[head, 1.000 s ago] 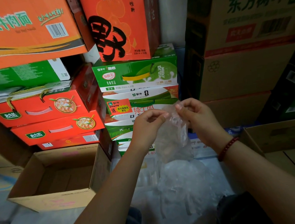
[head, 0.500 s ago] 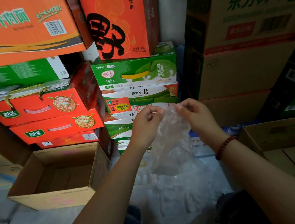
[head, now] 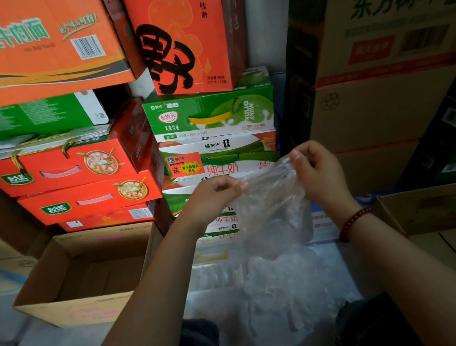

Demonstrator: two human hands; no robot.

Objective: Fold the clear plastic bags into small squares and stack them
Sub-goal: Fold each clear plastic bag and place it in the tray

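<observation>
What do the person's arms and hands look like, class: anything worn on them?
Both forearms are bare, with no sleeves or gloves in view. The left hand wears nothing visible. The right hand has a bracelet of dark red round beads at the wrist.

The open brown cardboard box on the floor has its top unobstructed. Directly behind it, stacked red and orange printed cartons wall off passage. To its right, green-and-white milk cartons rise; farther right, tall brown cardboard cartons block.
</observation>
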